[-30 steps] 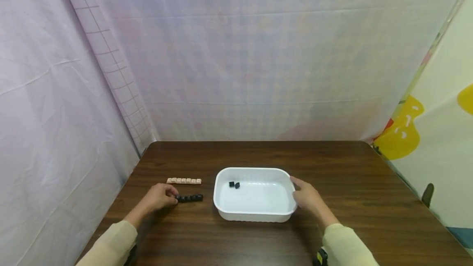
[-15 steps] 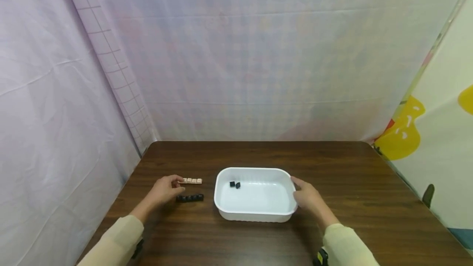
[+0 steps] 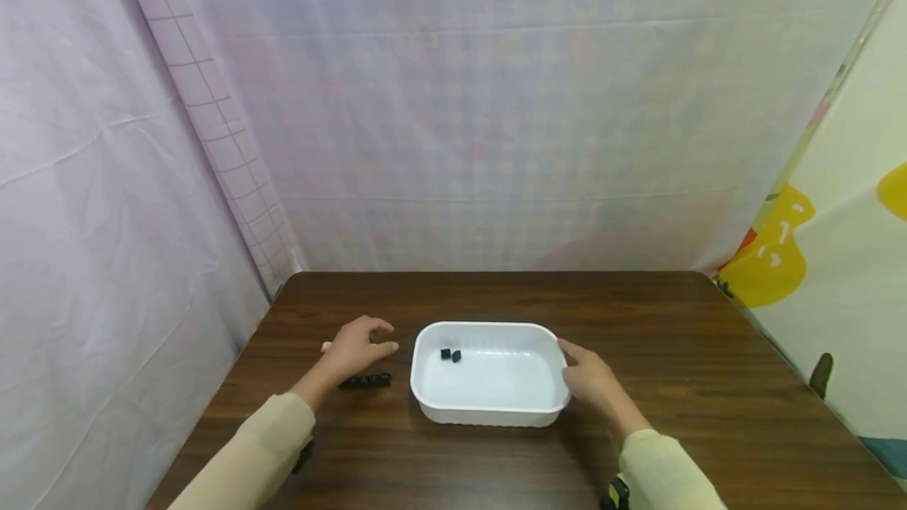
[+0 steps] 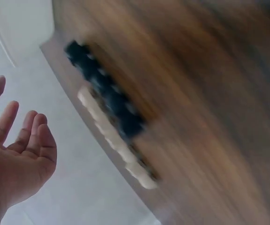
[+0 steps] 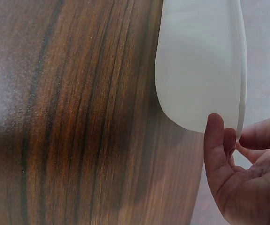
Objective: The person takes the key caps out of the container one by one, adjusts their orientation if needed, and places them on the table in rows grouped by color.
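My left hand hovers left of the white plastic tub, thumb and fingers apart with nothing seen between them. Beneath and behind it lies a row of cream keycap-like blocks, mostly covered by the hand in the head view. Nearer me is a row of black keycap-like blocks, partly behind the wrist. Two loose black blocks rest inside the tub, toward its left end. At the tub's right end, my right hand pinches the rim between thumb and fingers.
The tub stands on a dark wood-grain table. A pale curtain hangs behind the table's far edge, and a white cloth hangs along the left side.
My left hand has moved from the left end of the black row, past the cream row, then rightward toward the tub, its fingers spreading. My right hand keeps its hold on the tub.
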`<move>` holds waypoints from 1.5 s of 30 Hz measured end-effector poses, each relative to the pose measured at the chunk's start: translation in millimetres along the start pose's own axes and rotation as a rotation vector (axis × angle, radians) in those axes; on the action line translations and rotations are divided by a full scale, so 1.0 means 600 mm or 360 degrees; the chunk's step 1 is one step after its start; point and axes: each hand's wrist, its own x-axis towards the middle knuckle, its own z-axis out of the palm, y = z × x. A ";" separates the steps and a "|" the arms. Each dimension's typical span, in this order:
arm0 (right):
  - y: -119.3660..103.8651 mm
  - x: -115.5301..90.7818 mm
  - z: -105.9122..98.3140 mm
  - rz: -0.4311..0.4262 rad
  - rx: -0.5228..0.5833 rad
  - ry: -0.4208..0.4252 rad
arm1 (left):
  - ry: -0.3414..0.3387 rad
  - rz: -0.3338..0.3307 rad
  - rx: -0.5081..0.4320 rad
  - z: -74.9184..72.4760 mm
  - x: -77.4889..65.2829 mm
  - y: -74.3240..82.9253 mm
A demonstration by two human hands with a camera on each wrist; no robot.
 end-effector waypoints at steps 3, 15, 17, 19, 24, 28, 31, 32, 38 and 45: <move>0.000 0.001 0.000 -0.0007 -0.0010 0.0002 | -0.0029 0.0052 -0.0030 0.010 0.011 0.025; 0.004 0.003 0.000 -0.0028 -0.0042 0.0012 | -0.0217 0.0305 0.0183 0.071 0.049 0.115; 0.004 0.003 0.000 -0.0023 -0.0039 0.0015 | -0.0235 0.0311 0.0257 0.085 0.053 0.121; 0.004 0.003 0.001 -0.0023 -0.0040 0.0018 | -0.0248 0.0319 0.0381 0.099 0.057 0.125; 0.002 0.002 0.002 -0.0034 -0.0034 0.0022 | -0.0273 0.0357 0.0844 0.127 0.066 0.135; 0.003 0.002 0.002 -0.0034 -0.0033 0.0025 | -0.0308 0.0316 0.1131 0.147 0.075 0.140; 0.005 0.003 0.002 -0.0040 -0.0030 0.0037 | -0.0285 0.0275 0.1213 0.158 0.079 0.143; 0.005 0.002 0.002 -0.0049 -0.0031 0.0037 | -0.0271 0.0272 0.1228 0.160 0.079 0.143; 0.008 0.002 0.003 -0.0072 -0.0011 0.0047 | -0.0208 0.0360 0.1190 0.169 0.074 0.137; 0.007 0.001 0.002 -0.0085 -0.0014 0.0052 | -0.0200 0.0510 0.0748 0.153 0.071 0.133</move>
